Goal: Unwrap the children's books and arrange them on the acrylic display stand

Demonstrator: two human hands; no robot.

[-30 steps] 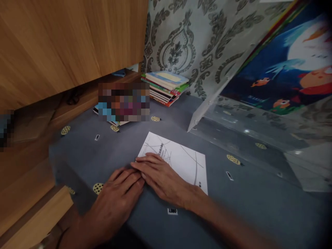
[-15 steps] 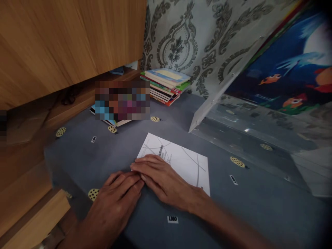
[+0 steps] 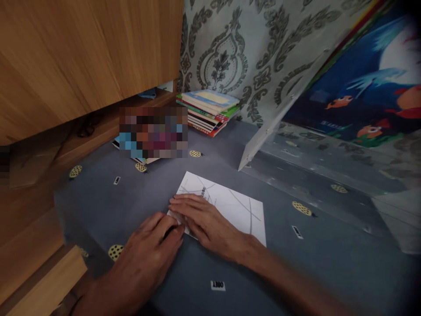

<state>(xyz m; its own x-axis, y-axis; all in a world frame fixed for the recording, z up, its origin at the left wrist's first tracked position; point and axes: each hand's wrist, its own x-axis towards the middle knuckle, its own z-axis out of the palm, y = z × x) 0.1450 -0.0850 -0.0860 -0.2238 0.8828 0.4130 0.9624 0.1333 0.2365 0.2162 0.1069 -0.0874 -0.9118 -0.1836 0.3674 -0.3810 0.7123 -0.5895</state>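
A white printed sheet of paper (image 3: 243, 210) with curved grey lines and small dark print lies on the grey-blue tablecloth (image 3: 256, 276). My right hand (image 3: 204, 219) rests over its left part, fingers stretched out together and pressing on the paper. At the near left corner of the sheet is my left hand (image 3: 151, 245), fingers bent, with thumb and forefinger closed at the paper's edge. The fingertips of both hands almost meet there, and they hide part of that corner.
A stack of books (image 3: 207, 112) stands at the back against the patterned wall. Left of it lies another book (image 3: 148, 136), its cover blurred out. A clear plastic stand (image 3: 263, 136) rises at the right, before a colourful picture (image 3: 355, 96). A wooden cabinet (image 3: 88, 57) overhangs the left.
My left fingers have shifted and bent more, opening a gap behind the forefinger and uncovering the paper's left edge. My right hand stays on the sheet. The view has tilted slightly.
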